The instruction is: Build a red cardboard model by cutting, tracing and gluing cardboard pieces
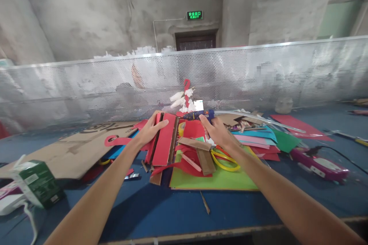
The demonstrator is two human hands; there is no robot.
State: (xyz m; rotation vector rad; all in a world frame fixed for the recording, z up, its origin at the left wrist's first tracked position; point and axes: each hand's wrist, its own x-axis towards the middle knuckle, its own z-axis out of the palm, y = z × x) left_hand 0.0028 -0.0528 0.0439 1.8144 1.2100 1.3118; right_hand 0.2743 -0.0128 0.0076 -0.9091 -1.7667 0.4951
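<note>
A red cardboard box-like piece [164, 143] with brown edges is tilted up in my left hand [152, 130], whose thumb presses on its red face. My right hand [214, 130] is wrapped round a dark blue hot glue gun [198, 115], with a long clear glue stick [253, 116] running out of its back to the right. The gun's nozzle points left and lies close to the top edge of the red piece; I cannot tell whether it touches. Below the hands are brown cardboard strips [205, 160], yellow scissors handles [225, 162] and a lime green sheet [184, 182].
A large flattened cardboard sheet [71, 149] lies left, with a green box [40, 183] before it. Coloured paper sheets [255, 138] and a purple power strip [320, 166] lie right. White flowers [184, 101] stand before a perforated metal screen [230, 76].
</note>
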